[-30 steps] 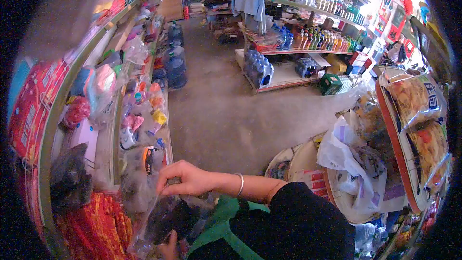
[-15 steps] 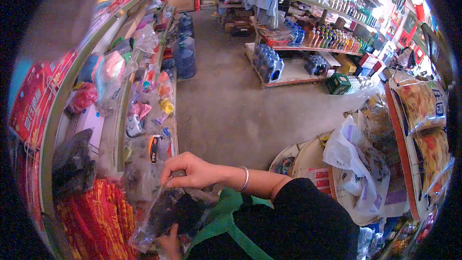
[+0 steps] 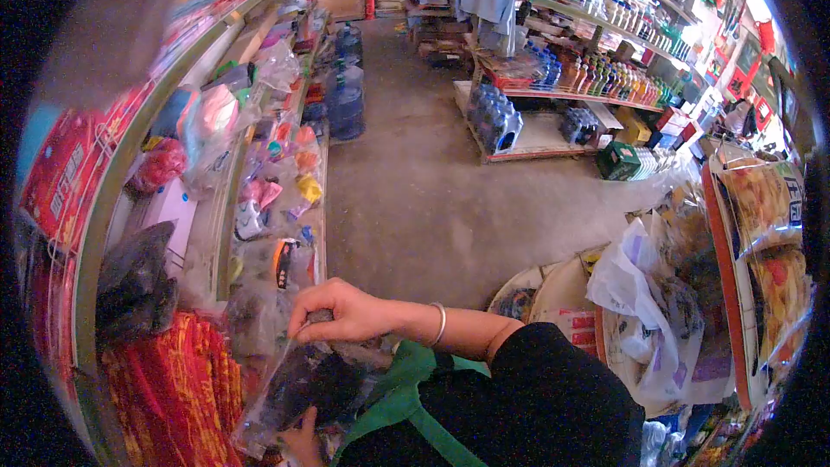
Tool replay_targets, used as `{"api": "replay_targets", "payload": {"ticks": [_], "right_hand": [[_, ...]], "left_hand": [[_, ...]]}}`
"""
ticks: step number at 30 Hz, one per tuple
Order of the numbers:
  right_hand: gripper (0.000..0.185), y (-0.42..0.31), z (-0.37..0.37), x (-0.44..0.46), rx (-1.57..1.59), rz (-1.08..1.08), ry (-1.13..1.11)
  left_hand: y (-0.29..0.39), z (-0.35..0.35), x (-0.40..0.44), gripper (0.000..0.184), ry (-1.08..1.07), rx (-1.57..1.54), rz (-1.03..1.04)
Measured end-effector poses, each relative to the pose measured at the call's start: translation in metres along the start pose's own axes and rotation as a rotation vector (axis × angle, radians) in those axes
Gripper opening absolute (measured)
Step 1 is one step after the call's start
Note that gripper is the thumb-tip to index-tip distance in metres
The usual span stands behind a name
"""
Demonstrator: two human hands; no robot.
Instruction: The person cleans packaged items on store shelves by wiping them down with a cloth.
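My right hand (image 3: 341, 310), with a silver bangle on its wrist, pinches the top edge of a clear plastic bag (image 3: 272, 393). Something black (image 3: 320, 387) shows through the film; its kind I cannot make out. Low in the view, my left hand (image 3: 303, 443) is at the bag's lower part, one finger pointing up against it. The rest of that hand is cut off or hidden, so its grip is unclear. Just left of the bag hang red and yellow patterned bags (image 3: 177, 389), with a black plastic bag (image 3: 138, 281) above them.
Shelves with packaged goods (image 3: 281, 156) run along the left. Large blue water bottles (image 3: 347, 104) stand on the floor beyond. Bottle racks (image 3: 596, 78) fill the back right. White plastic bags (image 3: 644, 303) and a snack rack (image 3: 726, 285) are close on my right.
The view has turned slightly, so the shelves and floor sit a little further right and lower. My right hand keeps its pinch on the bag; the left finger has shifted slightly.
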State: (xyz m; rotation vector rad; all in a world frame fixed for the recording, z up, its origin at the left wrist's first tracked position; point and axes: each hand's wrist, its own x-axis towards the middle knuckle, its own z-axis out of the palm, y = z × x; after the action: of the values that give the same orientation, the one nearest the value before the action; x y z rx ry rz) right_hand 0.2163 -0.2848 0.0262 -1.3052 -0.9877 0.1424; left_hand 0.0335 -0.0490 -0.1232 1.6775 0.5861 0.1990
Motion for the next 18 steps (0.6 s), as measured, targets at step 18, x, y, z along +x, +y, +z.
{"api": "replay_targets", "payload": {"ticks": [18], "right_hand": [[0.013, 0.0, 0.001, 0.0, -0.019, 0.021, -0.02]], "left_hand": [[-0.004, -0.001, -0.005, 0.053, 0.03, -0.033, -0.015]]}}
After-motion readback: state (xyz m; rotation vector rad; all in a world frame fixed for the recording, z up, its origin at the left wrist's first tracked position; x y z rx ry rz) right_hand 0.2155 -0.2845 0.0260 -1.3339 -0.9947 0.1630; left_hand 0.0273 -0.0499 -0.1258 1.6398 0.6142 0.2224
